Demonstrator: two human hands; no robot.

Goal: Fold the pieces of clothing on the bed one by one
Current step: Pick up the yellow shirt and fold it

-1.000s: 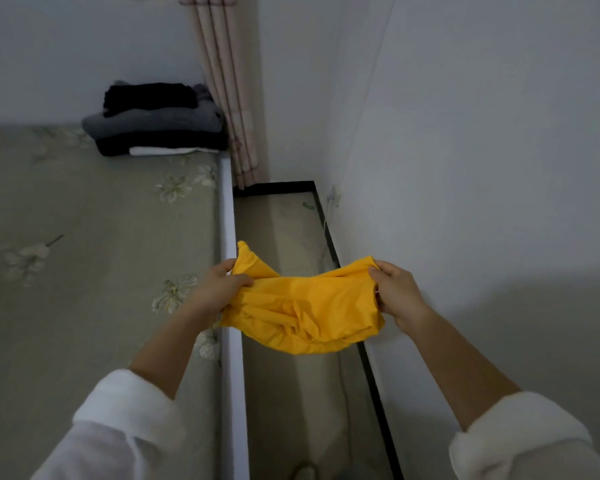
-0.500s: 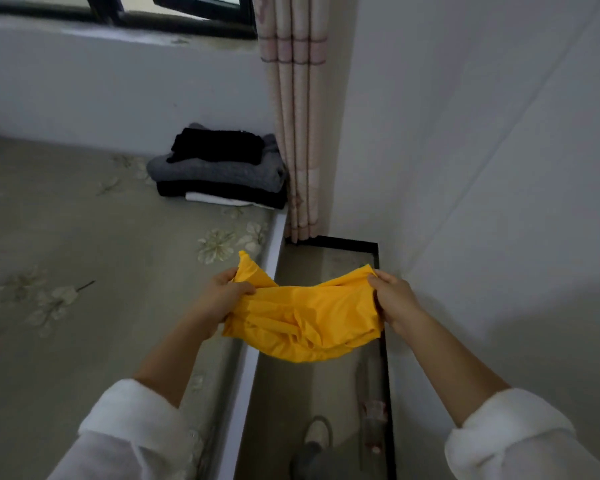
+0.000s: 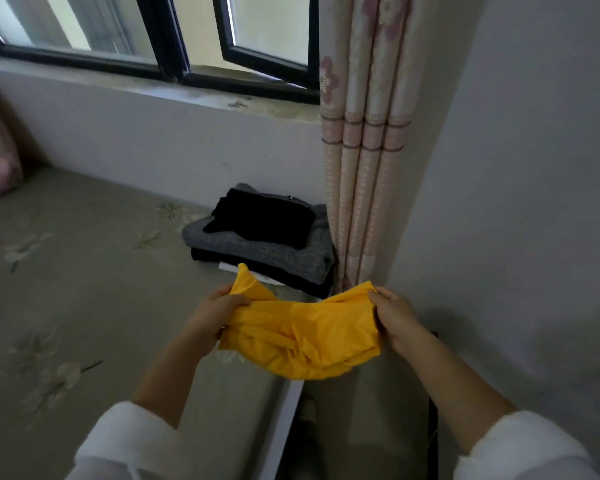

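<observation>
Garment (image 3: 302, 337), yellow, perhaps folded, gripped between left hand (image 3: 210, 318), right hand (image 3: 394, 318)

A soft white fleecy left sleeve (image 3: 129, 441) and matching right sleeve (image 3: 520, 448) bunch thickly at mid-forearm.

- The yellow garment (image 3: 302, 337): thin, crumpled, sagging in a bunch between the fingers (image 3: 236, 301), its two upper ends pinched.
- The folded stack (image 3: 267, 247): black, grey, black and white layers, flat on the bed (image 3: 84, 278) just beyond the fingers.
</observation>
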